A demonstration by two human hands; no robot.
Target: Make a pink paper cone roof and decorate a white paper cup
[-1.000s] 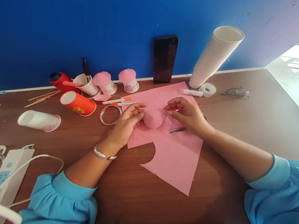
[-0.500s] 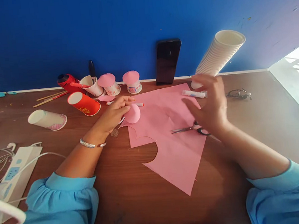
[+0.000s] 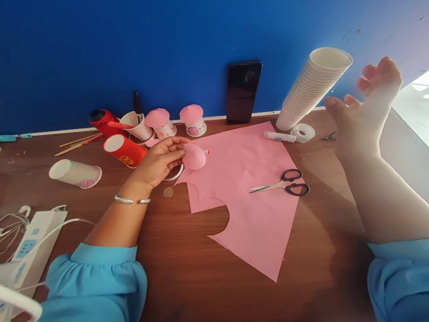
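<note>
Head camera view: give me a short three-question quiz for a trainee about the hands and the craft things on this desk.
1. Multiple choice: what does the left hand hold?
A. a pink paper cone
B. a red cup
C. a phone

2. True or false: the scissors lie on the pink sheet with no hand touching them.

3. Short answer: what colour is the cup stack beside the raised, empty right hand?

Key: 1 A; 2 true; 3 white.
</note>
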